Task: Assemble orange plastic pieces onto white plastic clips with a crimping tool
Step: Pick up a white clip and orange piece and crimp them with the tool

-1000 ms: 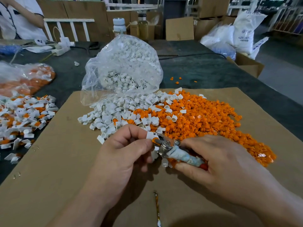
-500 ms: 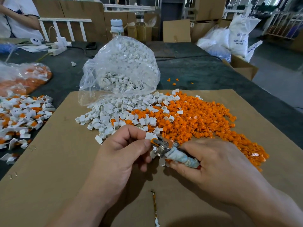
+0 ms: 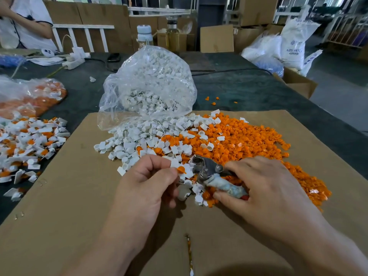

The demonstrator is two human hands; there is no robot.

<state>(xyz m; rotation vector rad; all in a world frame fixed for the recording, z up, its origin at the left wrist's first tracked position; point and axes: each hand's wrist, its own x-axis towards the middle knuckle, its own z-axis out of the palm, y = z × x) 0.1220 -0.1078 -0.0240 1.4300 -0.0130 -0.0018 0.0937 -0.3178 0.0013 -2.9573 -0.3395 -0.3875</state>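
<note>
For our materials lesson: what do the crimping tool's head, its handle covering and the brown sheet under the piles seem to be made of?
Crimping tool head: bare metal, likely steel; grey, shiny, bright glints. Handle covering: probably wound cloth or tape; pale, dull, wrinkled. Brown sheet: cardboard; matt, with a split seam at the near edge.

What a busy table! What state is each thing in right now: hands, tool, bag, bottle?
Left hand: pinches a white clip with an orange piece on it.
Right hand: grips the crimping tool by its wrapped handle.
Crimping tool: jaws open or closed, cannot tell.
Plastic bag: open, on its side, white clips spilling onto the cardboard.
Blue-lidded bottle: upright, capped.
</note>
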